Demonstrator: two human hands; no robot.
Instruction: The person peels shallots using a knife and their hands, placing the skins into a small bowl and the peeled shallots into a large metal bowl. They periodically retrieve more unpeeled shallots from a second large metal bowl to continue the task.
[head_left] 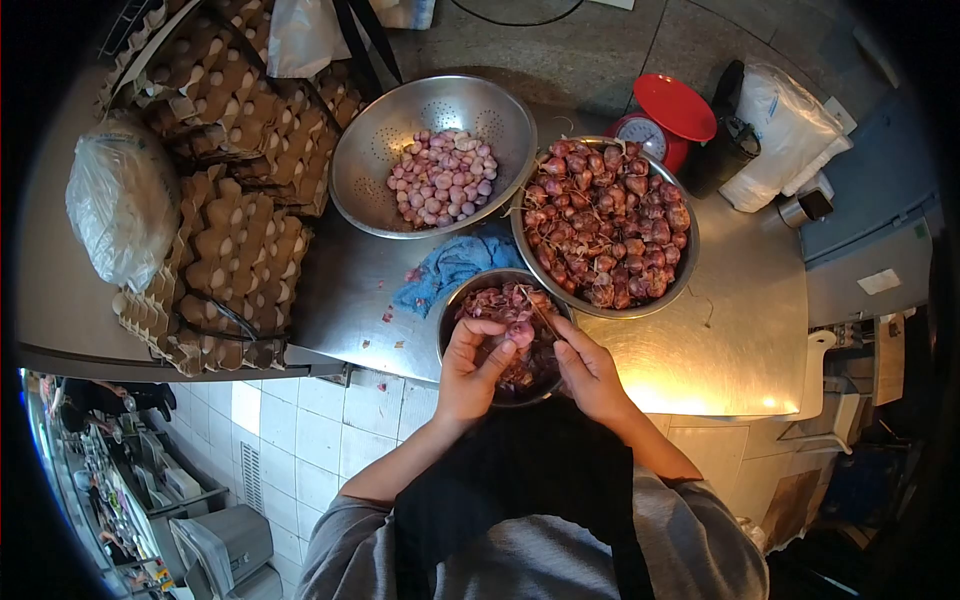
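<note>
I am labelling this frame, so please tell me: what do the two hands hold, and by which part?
The left hand holds a shallot by its side, between the fingers. The right hand touches its other side; what it grips cannot be told.

One head-worn view looks steeply down from close above the steel counter (730,340), facing forward over the person's chest; fisheye bending darkens the corners, so the edges probably read unreliably.

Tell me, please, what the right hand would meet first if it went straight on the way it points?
Probably the shallot pinched by the left hand: the right hand points up-left at it over the small bowl. Depth is unclear.
</note>
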